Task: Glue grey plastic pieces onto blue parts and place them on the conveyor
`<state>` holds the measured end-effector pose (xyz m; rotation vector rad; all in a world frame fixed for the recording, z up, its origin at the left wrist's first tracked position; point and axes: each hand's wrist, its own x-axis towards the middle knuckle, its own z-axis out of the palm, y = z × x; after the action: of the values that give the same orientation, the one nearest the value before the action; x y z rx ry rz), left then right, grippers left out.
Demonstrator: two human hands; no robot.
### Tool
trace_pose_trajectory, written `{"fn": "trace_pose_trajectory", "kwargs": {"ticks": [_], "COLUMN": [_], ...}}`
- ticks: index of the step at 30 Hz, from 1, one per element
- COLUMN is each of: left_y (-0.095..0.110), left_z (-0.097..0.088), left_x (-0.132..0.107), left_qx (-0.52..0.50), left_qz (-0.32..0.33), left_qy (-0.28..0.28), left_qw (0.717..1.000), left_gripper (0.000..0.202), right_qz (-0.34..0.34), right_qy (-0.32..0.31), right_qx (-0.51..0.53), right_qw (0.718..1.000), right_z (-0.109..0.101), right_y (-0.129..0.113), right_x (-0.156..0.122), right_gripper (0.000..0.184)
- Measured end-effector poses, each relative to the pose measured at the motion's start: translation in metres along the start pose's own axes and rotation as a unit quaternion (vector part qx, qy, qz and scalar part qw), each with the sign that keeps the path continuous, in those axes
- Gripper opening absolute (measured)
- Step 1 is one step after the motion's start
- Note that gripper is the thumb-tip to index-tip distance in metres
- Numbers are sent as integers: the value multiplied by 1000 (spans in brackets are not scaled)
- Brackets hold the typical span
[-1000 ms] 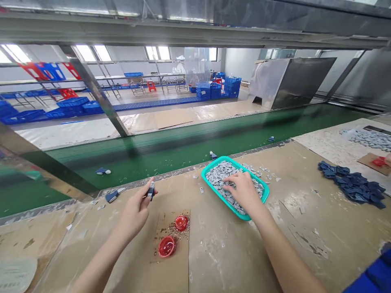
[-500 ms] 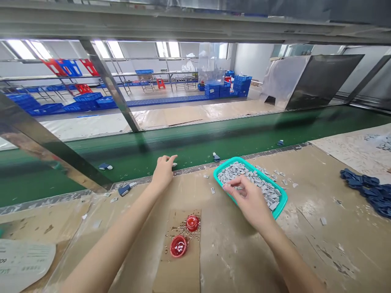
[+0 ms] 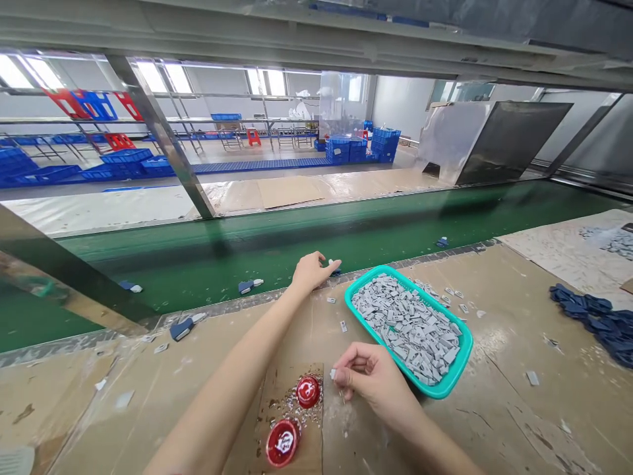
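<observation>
My left hand (image 3: 310, 272) is over the near edge of the green conveyor belt (image 3: 386, 231), thumb and fingers apart. Right at its thumb is a small dark-blue piece with a white tip (image 3: 336, 271), partly hidden. My right hand (image 3: 368, 377) pinches a small light-grey plastic piece (image 3: 333, 373) above the table, just right of the red cups. Beside it stands a turquoise basket (image 3: 457, 379) full of similar grey pieces (image 3: 403, 323). Two small red cups (image 3: 307, 392) (image 3: 282, 443) with shiny wet insides rest on a cardboard strip (image 3: 311, 455).
Another blue-and-white piece (image 3: 250, 285) lies on the belt, and one more (image 3: 182, 328) on the table at left. A pile of dark-blue parts (image 3: 588, 313) is at right. A slanted metal post (image 3: 163, 138) rises at left; a metal beam (image 3: 297, 39) spans overhead.
My right hand has moved from the basket's edge toward the cups with a grey piece. My left hand has shifted right along the belt, leaving a blue-and-white piece on the belt behind it.
</observation>
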<state>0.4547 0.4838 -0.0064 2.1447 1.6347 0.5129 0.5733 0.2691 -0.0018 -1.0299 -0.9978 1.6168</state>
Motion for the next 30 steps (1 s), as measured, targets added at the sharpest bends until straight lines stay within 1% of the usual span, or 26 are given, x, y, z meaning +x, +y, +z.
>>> {"fn": "trace_pose_trajectory", "kwargs": {"ticks": [2, 4, 6, 8, 11, 15, 17, 20, 23, 25, 27, 30], "left_y": [7, 13, 17, 21, 24, 20, 17, 12, 7, 3, -1, -1], "left_z": [5, 5, -1, -15, -45, -87, -104, -120, -126, -125, -120, -106], "left_x": [6, 8, 3, -11, -50, -124, -161, -209, -246, -267, -289, -318], "left_qx": [-17, -44, -84, -134, -224, -326, -370, -448, -472, -487, -505, -516], "left_qz": [-37, -50, -41, -21, 13, 26, 3, -80, -145, -175, -204, -256], "left_qy": [-2, -10, -20, -31, -41, -37, -26, 14, 65, 105, 148, 209], "left_qw": [999, 998, 995, 990, 974, 944, 929, 890, 867, 849, 826, 790], "left_gripper": [32, 30, 28, 26, 26, 39, 38, 32, 29, 29, 31, 33], "right_qz": [11, 27, 44, 54, 50, 34, 28, 17, 16, 16, 14, -1], "right_qy": [20, 36, 48, 52, 45, 45, 47, 42, 43, 45, 43, 41], "right_qx": [-12, -24, -37, -51, -61, -81, -98, -120, -140, -153, -154, -126], "right_qw": [1000, 999, 997, 996, 996, 995, 994, 992, 989, 987, 987, 991], "right_z": [0, 1, 3, 6, 14, 25, 29, 31, 30, 30, 30, 30], "right_y": [2, 4, 6, 9, 14, 17, 17, 19, 21, 22, 23, 24], "right_x": [0, 0, -2, -3, -5, -7, -8, -8, -8, -8, -9, -9], "right_gripper": [32, 35, 37, 39, 39, 36, 35, 37, 38, 38, 37, 37]}}
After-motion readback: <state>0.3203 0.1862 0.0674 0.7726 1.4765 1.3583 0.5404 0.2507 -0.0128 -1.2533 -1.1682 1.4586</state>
